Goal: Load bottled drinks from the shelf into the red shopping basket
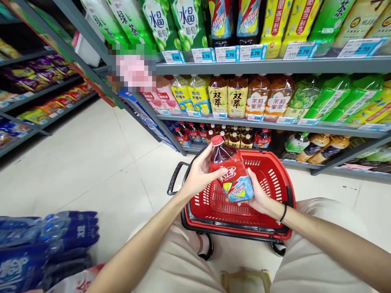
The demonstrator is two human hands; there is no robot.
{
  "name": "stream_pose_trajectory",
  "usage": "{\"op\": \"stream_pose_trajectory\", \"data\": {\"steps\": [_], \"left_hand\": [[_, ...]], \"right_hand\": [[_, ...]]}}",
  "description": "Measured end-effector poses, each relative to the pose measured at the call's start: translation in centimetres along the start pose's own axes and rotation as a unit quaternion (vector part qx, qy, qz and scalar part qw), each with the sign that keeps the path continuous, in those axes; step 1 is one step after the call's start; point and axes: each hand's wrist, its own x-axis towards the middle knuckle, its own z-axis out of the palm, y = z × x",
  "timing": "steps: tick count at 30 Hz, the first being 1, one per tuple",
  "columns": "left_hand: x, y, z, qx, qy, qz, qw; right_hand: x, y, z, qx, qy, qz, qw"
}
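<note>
A large bottle of iced tea (232,175) with a red cap and a red and blue label is tilted over a red shopping basket (277,179). My left hand (203,171) closes round its upper left side, thumb across the label. Gripping the lower right side near the base is my right hand (258,193), a black band on that wrist. Some fingers of both hands are hidden behind the bottle. Below it, the slotted inside of the basket shows, with black handles (177,179) folded at its rim.
Shelves of bottled drinks (238,97) with blue price tags stand ahead. Smaller bottles (183,136) fill the lowest level behind the basket. Shrink-wrapped blue water bottles (70,232) sit at lower left. Snack shelves (39,81) line the far left, across pale floor tiles (116,171).
</note>
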Motion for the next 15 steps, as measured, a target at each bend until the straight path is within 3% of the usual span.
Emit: {"op": "stream_pose_trajectory", "data": {"steps": [5, 8, 10, 12, 15], "left_hand": [[0.5, -0.2, -1.6, 0.017, -0.012, -0.054, 0.998], [0.8, -1.3, -2.8, 0.048, 0.025, -0.118, 0.992], [0.9, -2.1, -2.9, 0.078, 0.039, -0.132, 0.987], [0.8, -3.0, -2.4, 0.150, 0.042, -0.124, 0.980], [0.5, -5.0, -1.2, 0.315, 0.055, -0.120, 0.940]], "right_hand": [[0.5, -1.0, -0.2, -0.038, 0.018, 0.013, 0.999], [1.7, -1.8, -1.0, -0.164, 0.016, 0.006, 0.986], [2.3, -2.7, -1.8, -0.354, 0.019, -0.046, 0.934], [2.6, -3.9, -2.8, -0.539, 0.040, -0.085, 0.837], [2.0, -6.2, -4.4, -0.676, 0.096, -0.089, 0.725]]}}
